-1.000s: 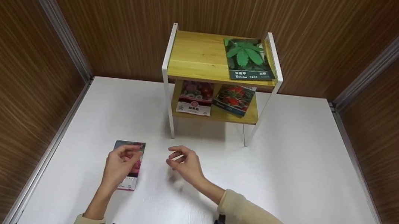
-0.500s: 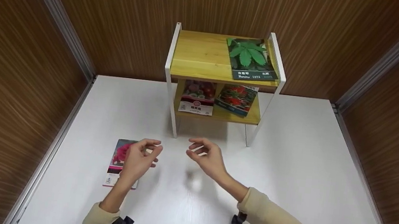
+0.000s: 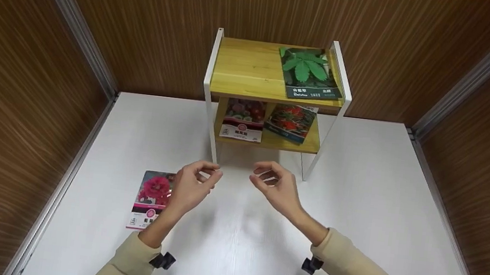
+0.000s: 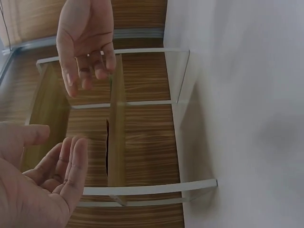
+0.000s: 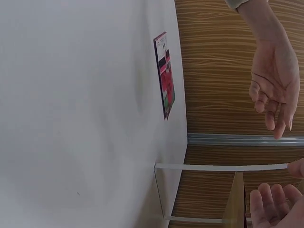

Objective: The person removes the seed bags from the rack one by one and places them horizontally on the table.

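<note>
My left hand (image 3: 191, 186) is raised over the white table with fingers loosely curled and nothing in them. It partly covers the right side of a pink-flower seed packet (image 3: 153, 196) lying on the table. Facing it, my right hand (image 3: 280, 188) is also empty, its thumb apart from the fingertips. Both hands are in front of a small two-tier shelf (image 3: 248, 71). In the left wrist view, the left hand (image 4: 45, 185) and right hand (image 4: 88, 35) show bare palms. The right wrist view has the packet (image 5: 166, 78) flat on the table.
A green-leaf packet (image 3: 307, 73) lies on the upper board's right side. Below it, a dark-red packet (image 3: 243, 121) and a red-flower packet (image 3: 292, 123) occupy the lower board. White shelf legs (image 3: 213, 136) stand on the table (image 3: 371, 207). Wood-grain walls (image 3: 156, 26) enclose three sides.
Both hands have moved right and somewhat forward, still empty, uncovering more of the pink-flower packet. The packets and shelf stay in place, with a slight shift of the head view.
</note>
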Motion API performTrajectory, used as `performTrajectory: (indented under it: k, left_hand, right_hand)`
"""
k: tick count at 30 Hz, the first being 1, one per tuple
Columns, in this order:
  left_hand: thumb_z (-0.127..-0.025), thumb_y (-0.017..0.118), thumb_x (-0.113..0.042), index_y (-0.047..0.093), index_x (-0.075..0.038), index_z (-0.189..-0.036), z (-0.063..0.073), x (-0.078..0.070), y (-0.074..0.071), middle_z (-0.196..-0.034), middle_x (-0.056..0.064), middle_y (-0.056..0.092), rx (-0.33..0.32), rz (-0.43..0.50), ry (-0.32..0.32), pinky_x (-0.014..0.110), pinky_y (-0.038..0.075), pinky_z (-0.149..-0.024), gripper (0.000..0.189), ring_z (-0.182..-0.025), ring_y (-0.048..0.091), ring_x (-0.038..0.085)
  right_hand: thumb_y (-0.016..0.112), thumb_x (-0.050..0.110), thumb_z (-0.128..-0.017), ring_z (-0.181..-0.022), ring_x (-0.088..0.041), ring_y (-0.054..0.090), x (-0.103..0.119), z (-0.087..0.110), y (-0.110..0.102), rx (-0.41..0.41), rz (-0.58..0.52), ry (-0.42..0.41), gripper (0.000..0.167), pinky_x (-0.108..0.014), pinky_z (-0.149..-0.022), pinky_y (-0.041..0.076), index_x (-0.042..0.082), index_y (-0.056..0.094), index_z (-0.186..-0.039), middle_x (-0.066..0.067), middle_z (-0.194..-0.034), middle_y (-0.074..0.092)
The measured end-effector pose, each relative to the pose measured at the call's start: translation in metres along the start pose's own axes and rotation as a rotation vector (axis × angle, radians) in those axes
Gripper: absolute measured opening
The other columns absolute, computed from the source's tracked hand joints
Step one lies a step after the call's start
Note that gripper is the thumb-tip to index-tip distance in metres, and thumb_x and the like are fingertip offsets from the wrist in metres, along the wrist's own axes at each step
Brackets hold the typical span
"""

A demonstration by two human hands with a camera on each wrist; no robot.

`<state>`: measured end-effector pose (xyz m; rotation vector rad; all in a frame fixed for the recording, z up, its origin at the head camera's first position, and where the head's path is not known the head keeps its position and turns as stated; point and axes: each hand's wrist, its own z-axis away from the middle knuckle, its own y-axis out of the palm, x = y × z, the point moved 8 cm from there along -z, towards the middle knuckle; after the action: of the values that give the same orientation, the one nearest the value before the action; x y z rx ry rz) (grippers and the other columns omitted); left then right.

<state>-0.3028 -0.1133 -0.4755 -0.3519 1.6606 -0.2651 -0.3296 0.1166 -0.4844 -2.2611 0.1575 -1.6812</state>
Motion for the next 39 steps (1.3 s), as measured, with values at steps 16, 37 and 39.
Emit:
performTrajectory:
  k: [16,37,39]
  left_hand:
    - [-0.098,0.076,-0.026,0.078,-0.01,-0.111,-0.026,-0.062,0.02,-0.1,0.006,0.079,0.02,-0.155,0.217,0.042,0.065,-0.082,0.021,-0.086,0.074,0.022]
    - [-0.098,0.075,-0.038,0.078,-0.012,-0.119,-0.054,-0.145,0.047,-0.113,0.006,0.075,0.088,-0.387,0.655,0.042,0.059,-0.089,0.033,-0.105,0.065,0.025]
    - [-0.099,0.074,-0.038,0.078,-0.012,-0.119,-0.057,-0.151,0.048,-0.114,0.006,0.075,0.088,-0.401,0.682,0.043,0.057,-0.095,0.033,-0.108,0.065,0.026]
  right_hand:
    - [0.081,0.01,-0.092,-0.095,-0.025,0.074,0.036,-0.013,-0.048,-0.074,0.156,-0.191,0.024,-0.031,-0.083,0.065,0.004,0.075,-0.114,-0.01,-0.106,0.077]
    - [0.082,0.011,-0.091,-0.101,-0.03,0.073,0.082,-0.031,-0.101,-0.223,0.388,-0.377,0.027,-0.03,-0.092,0.06,0.0,0.075,-0.115,-0.015,-0.108,0.076]
    - [0.081,0.012,-0.092,-0.102,-0.03,0.073,0.086,-0.033,-0.105,-0.235,0.406,-0.405,0.026,-0.03,-0.093,0.059,0.0,0.075,-0.115,-0.016,-0.109,0.075]
